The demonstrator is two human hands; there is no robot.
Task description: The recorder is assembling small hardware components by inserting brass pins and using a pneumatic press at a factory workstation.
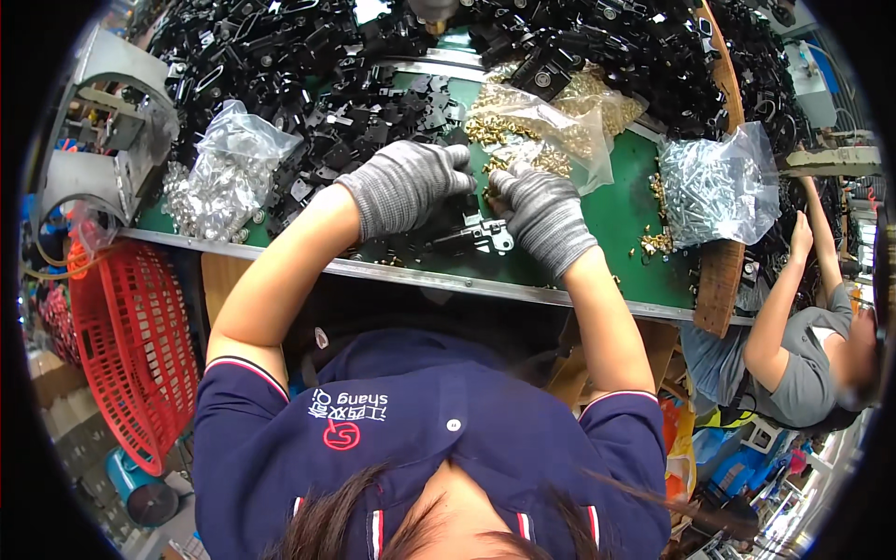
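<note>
Both hands wear grey knitted gloves. My left hand (pixel 403 187) hovers over the pile of flat black metal parts (pixel 373 126), its fingers curled together; whatever they pinch is hidden. My right hand (pixel 543 213) is beside the loose brass fittings (pixel 509 129), fingers bent inward and closed. Its fingertips hide anything held there. Between and just below the hands, a small black and silver metal mechanism (pixel 481 235) lies on the green bench top (pixel 569 266), close to my right thumb. Brass fittings also spill from a clear plastic bag (pixel 590 145).
A bag of silver pins (pixel 714 191) lies at the right, by a wooden board (pixel 721 289). Another bag of shiny small parts (pixel 229 173) sits left. Black assemblies (pixel 252 56) heap along the back. A red basket (pixel 131 345) stands left; a co-worker (pixel 803 345) sits right.
</note>
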